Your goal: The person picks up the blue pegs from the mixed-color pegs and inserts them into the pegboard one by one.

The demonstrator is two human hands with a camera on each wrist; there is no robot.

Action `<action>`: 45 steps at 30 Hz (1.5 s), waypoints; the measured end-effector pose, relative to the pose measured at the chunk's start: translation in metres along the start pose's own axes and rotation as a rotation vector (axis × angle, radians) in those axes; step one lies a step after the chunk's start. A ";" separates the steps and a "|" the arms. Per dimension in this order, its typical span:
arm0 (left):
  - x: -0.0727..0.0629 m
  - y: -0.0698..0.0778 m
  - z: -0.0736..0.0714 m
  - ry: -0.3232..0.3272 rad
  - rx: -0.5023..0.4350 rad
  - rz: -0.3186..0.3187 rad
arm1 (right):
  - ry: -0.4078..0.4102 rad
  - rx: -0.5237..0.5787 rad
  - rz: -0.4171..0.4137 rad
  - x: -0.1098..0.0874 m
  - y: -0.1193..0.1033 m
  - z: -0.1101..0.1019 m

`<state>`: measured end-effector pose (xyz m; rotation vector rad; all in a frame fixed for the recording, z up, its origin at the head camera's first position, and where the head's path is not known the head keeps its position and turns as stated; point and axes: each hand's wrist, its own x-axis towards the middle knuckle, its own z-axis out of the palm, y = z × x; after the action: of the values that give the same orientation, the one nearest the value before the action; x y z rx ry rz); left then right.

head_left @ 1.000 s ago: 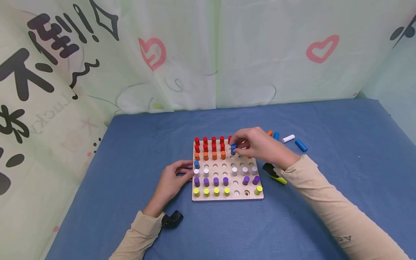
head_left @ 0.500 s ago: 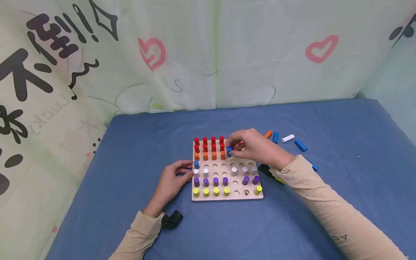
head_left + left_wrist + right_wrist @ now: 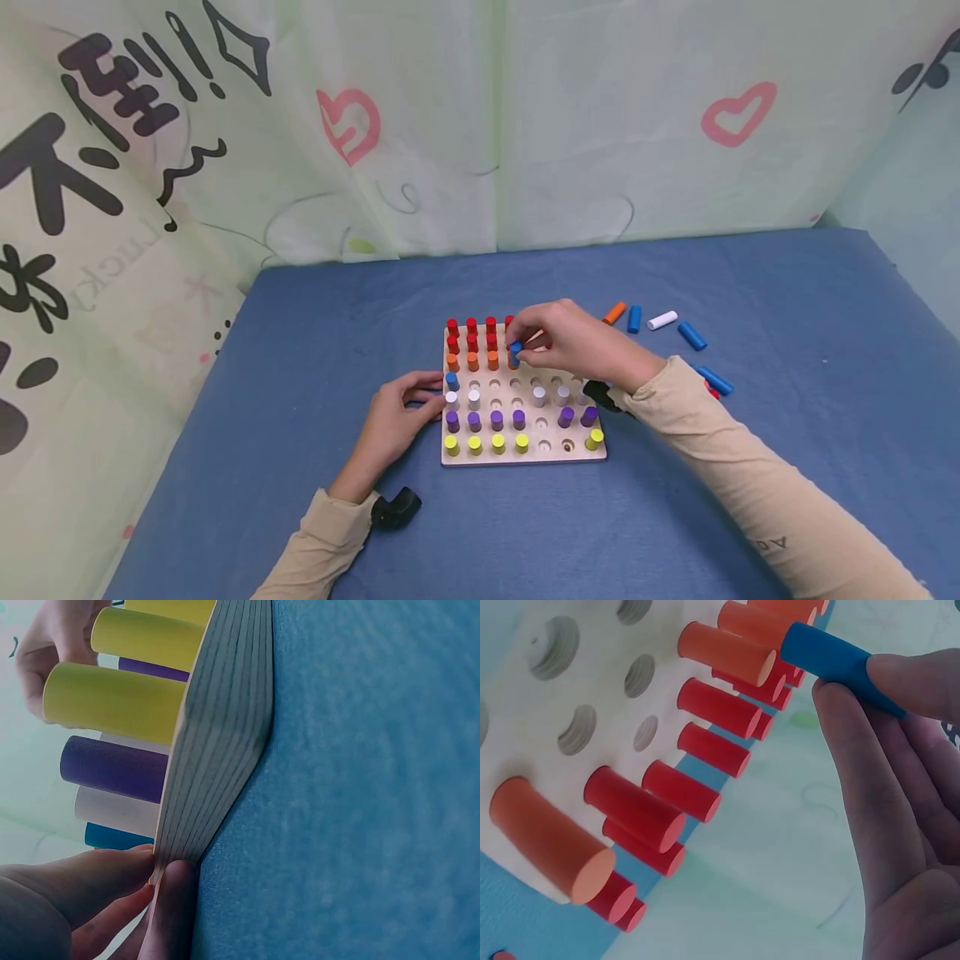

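My right hand [image 3: 573, 337] pinches a blue peg [image 3: 829, 664] between thumb and fingers. It holds the peg over the wooden pegboard [image 3: 517, 457], by the orange pegs [image 3: 472, 362] at the left of their row. In the right wrist view the whole peg is clear of the holes. My left hand [image 3: 397, 417] grips the board's left edge, its fingertips [image 3: 176, 892] right against the layered wood in the left wrist view. One blue peg [image 3: 452, 382] stands at the left end of an otherwise bare row. The right hand hides part of the upper right rows.
White pegs [image 3: 474, 398], purple pegs [image 3: 497, 420], yellow pegs [image 3: 498, 444] and red pegs [image 3: 472, 342] stand in rows, with gaps between some. Loose on the blue cloth [image 3: 787, 350] to the right lie an orange peg [image 3: 614, 313], a white peg [image 3: 662, 320] and several blue ones.
My right hand has moved left across the board with the blue peg, from the middle columns to the orange pegs. My left hand has stayed at the board's edge.
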<state>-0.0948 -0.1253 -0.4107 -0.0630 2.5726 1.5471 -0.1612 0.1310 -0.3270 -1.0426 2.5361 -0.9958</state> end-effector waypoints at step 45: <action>0.001 -0.002 -0.001 -0.006 0.001 0.012 | -0.115 -0.037 -0.047 0.026 -0.013 0.018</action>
<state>-0.0955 -0.1272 -0.4126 -0.0426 2.5744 1.5477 -0.1654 0.0973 -0.3300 -1.1408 2.4566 -0.8762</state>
